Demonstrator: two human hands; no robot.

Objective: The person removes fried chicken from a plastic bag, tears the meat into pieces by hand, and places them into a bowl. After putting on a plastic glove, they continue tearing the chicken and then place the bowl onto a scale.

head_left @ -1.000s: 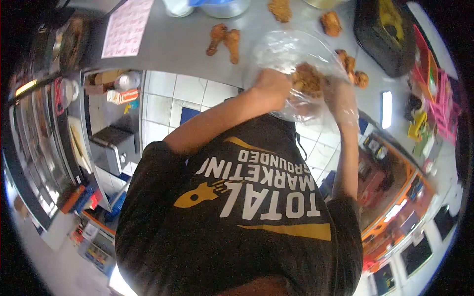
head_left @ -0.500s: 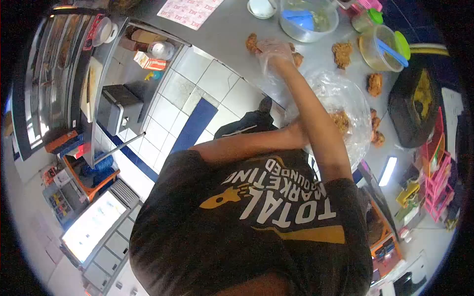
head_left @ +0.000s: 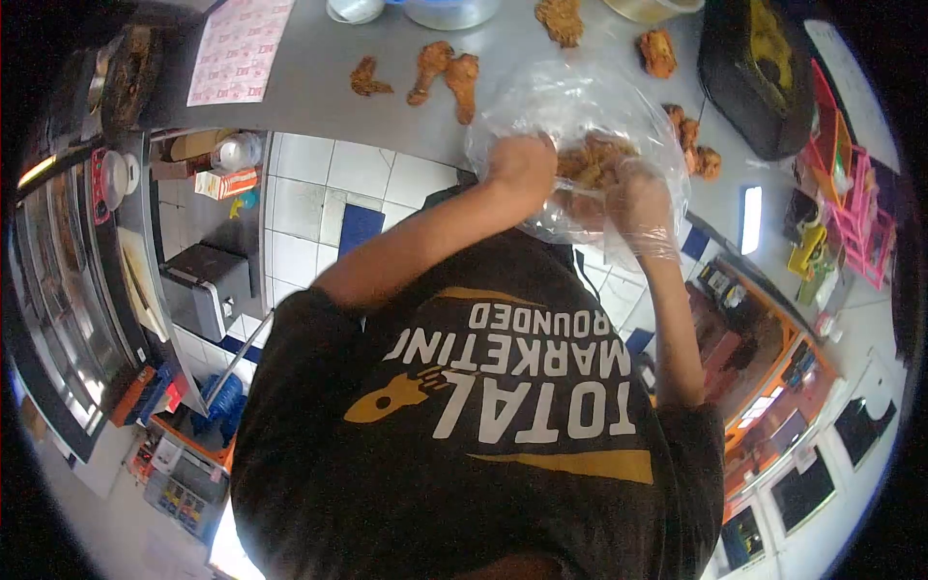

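Observation:
A clear plastic bag with several pieces of fried chicken in it lies at the counter's front edge. My left hand, bare, is closed on the near left side of the bag's mouth. My right hand, in a clear plastic glove, is at the bag's opening against the chicken; its fingertips are hidden. Left of the bag, a fried chicken wing and two drumsticks, one nearer the wing and one nearer the bag, rest on the steel counter.
More fried chicken lies beyond the bag and to its right, with several small pieces closer in. A black container stands at right. Printed paper lies at left; tubs line the far edge.
My gloved right hand has left the chicken on the counter's left and moved right to the bag. The wing and drumsticks there are now uncovered. My view has shifted.

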